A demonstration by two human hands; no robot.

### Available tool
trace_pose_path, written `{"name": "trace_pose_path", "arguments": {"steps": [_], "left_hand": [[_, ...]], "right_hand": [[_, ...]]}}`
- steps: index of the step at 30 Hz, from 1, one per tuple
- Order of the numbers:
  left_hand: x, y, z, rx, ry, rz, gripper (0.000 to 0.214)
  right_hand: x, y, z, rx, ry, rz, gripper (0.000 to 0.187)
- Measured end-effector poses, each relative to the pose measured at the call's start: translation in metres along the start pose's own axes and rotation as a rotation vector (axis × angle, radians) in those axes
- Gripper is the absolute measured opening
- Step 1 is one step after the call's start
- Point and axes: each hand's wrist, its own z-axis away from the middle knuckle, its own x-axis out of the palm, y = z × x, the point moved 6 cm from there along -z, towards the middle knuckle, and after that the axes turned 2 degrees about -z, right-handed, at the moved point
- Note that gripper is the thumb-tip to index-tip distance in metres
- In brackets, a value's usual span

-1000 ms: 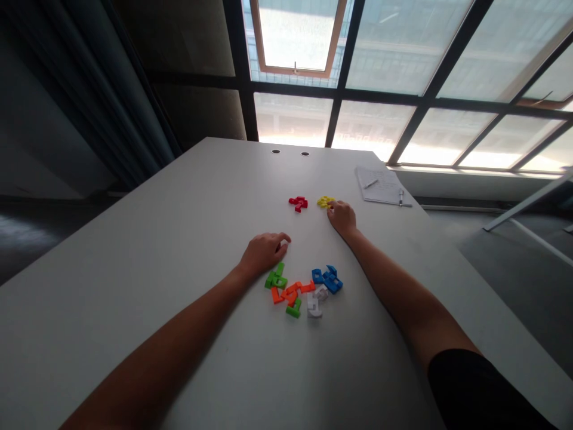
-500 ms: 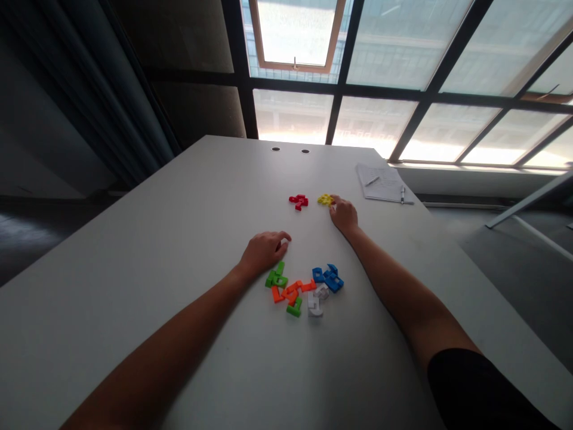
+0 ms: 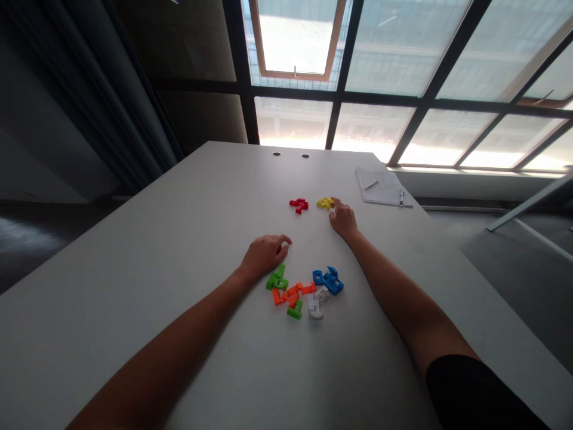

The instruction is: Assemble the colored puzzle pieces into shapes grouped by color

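Head view: the yellow piece [image 3: 324,203], on the table [image 3: 179,269] beside the red piece [image 3: 298,205], is being touched by the right hand [image 3: 343,218], grip unclear, the left hand [image 3: 264,254] being rested clenched, empty; a firm pinch seems needed

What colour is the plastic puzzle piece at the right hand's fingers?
Yellow: the yellow plastic puzzle piece shows best in the head view.
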Motion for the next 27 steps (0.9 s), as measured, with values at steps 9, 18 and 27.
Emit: {"name": "trace_pose_path", "arguments": {"steps": [9,18,27], "left_hand": [[0.0,0.0,0.0,-0.006,-0.003,0.001,0.028],[0.0,0.0,0.0,-0.004,0.002,0.004,0.027],[0.001,-0.002,0.001,-0.001,0.012,0.011,0.028]], "right_hand": [[0.003,0.018,-0.004,0.163,-0.005,0.066,0.068],[0.006,0.018,-0.008,0.186,-0.068,-0.009,0.072],[-0.029,0.005,0.052,0.071,-0.04,-0.323,0.033]]}}
